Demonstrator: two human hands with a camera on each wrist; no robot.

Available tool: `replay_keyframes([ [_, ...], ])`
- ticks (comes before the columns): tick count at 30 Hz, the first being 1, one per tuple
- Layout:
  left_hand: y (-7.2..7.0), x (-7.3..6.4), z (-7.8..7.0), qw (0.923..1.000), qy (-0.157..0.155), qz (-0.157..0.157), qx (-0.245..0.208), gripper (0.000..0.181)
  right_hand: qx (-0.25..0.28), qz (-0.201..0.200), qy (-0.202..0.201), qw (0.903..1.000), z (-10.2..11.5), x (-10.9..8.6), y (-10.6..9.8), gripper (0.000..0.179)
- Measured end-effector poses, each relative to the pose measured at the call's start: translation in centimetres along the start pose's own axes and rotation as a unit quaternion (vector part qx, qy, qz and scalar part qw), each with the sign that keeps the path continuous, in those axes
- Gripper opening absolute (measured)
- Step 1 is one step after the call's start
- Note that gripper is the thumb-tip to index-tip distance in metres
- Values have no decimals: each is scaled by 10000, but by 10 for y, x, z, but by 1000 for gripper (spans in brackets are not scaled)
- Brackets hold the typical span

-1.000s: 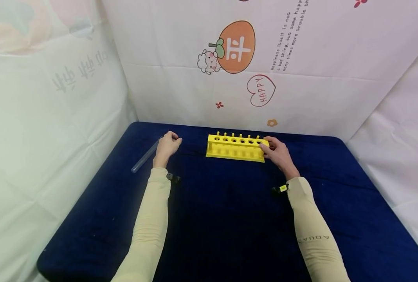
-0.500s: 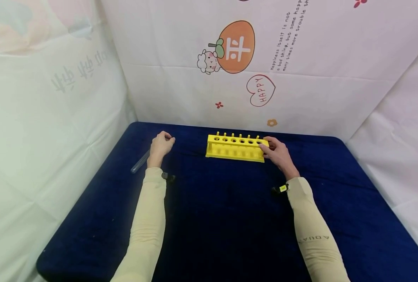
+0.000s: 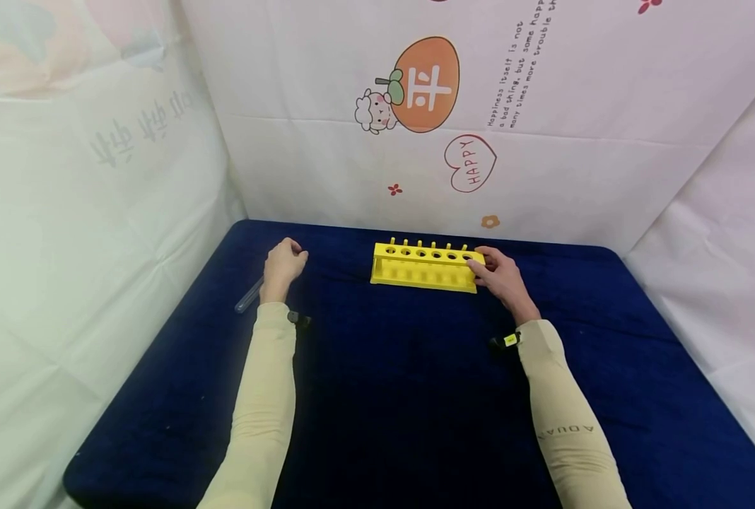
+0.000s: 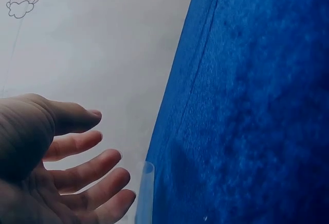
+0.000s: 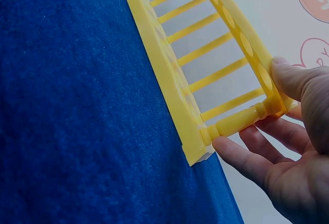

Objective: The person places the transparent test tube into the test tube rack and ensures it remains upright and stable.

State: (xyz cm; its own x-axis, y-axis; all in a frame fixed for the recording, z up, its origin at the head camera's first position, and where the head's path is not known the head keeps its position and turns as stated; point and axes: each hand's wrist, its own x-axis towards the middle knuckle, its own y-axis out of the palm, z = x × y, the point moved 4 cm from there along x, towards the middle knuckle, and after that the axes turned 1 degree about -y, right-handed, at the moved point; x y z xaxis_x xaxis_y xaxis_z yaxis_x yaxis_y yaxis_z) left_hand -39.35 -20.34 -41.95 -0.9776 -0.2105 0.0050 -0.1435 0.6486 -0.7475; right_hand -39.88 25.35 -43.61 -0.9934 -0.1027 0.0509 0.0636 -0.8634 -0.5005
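A yellow test tube rack (image 3: 423, 283) stands upright toward the back of the table, its row of holes bare of tubes. My right hand (image 3: 506, 284) grips its right end; in the right wrist view the thumb lies on the top bar and fingers (image 5: 244, 157) touch the end post. To the left, my left hand (image 3: 282, 268) hovers above a clear test tube (image 3: 248, 295), hiding its far part. The left wrist view has the thumb apart from loosely bent fingers (image 4: 90, 172), nothing between them, and the tube's end (image 4: 147, 175) just beyond the fingertips.
Dark blue cloth (image 3: 403, 396) covers the table. A white printed curtain (image 3: 301, 155) hangs right behind its back edge, with more white cloth (image 3: 85, 268) along the left and right sides.
My left hand has moved a little left over the test tube, covering more of it. My right hand and the rack have stayed in place.
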Motion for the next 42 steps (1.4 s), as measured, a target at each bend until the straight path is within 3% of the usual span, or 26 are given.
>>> replay_keyframes([
  [16,-11,6,17,9993,-213,-306,101,29,-37,-36,29,10000,0,1,-1,74],
  [29,-13,11,24,9957,-225,-691,567,28,-52,-42,-5,10000,1,0,-1,72],
  [42,-14,8,37,9951,-438,-615,636,30,-38,-11,17,10000,0,2,0,74],
])
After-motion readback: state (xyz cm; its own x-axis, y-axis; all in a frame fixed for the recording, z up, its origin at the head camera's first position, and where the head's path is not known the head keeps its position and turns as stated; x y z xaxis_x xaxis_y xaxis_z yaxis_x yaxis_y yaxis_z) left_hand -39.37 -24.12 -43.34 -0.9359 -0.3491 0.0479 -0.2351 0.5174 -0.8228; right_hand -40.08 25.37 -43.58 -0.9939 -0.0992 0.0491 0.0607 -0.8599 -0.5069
